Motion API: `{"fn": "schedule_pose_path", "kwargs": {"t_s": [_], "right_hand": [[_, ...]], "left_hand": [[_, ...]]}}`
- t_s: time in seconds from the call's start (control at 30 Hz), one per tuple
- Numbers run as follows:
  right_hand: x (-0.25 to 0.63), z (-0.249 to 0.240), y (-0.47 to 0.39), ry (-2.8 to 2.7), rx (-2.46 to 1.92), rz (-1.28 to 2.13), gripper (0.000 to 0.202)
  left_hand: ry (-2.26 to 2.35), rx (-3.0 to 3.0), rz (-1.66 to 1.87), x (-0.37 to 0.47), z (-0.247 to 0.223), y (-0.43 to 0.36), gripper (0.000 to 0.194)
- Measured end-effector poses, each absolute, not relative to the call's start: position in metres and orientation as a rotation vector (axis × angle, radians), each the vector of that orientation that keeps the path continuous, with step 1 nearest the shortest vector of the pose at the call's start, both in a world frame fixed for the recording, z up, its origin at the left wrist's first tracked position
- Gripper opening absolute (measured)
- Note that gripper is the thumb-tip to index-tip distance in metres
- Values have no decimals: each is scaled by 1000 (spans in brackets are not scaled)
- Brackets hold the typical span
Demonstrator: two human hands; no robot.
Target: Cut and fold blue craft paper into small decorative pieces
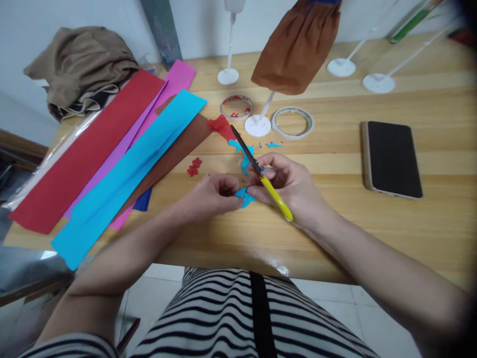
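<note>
My left hand [218, 195] pinches the left edge of a small blue paper piece [245, 198] low over the table. My right hand [290, 184] is closed on a pair of scissors [274, 191] with yellow handles, their dark blades pointing up and away to the left. The right thumb also presses the paper's right edge. Just beyond my hands lie a blue paper scrap [244, 149] and a crumpled red paper scrap [222, 127]. Small red flower cutouts [194, 167] rest on the wood left of them. Part of the scissors is hidden by my fingers.
Long sheets of red paper [93, 144] and blue paper [137, 169] overlap at the left. A brown paper form [298, 49] tops a white stand [258, 125] between two tape rolls [292, 123]. A phone [393, 159] lies right; more stands [378, 83] are behind.
</note>
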State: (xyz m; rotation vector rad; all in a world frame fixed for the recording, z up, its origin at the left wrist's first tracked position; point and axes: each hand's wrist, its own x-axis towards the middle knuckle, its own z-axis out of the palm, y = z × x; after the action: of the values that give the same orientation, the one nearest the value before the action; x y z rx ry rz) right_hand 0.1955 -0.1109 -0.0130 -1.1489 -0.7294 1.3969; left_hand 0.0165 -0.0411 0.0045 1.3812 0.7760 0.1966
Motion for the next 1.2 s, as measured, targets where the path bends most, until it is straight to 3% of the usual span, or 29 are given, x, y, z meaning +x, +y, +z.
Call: {"fn": "schedule_pose_path", "kwargs": {"t_s": [0.4, 0.47, 0.67, 0.8, 1.2], "right_hand": [[200, -4, -100, -604, -1128, 1188, 59], [201, 3, -96, -620, -1121, 1166, 58], [197, 31, -78, -650, -1037, 1213, 57], [193, 42, -67, -633, -999, 1198, 54], [187, 31, -51, -571, -992, 1278, 57]], "left_hand": [[787, 1276, 340, 13, 5, -34, 21], [816, 1215, 448, 13, 6, -31, 28], [769, 1101, 705, 29, 14, -23, 42], [739, 1002, 853, 40, 18, -20, 32], [796, 872, 1013, 46, 18, -27, 39]]}}
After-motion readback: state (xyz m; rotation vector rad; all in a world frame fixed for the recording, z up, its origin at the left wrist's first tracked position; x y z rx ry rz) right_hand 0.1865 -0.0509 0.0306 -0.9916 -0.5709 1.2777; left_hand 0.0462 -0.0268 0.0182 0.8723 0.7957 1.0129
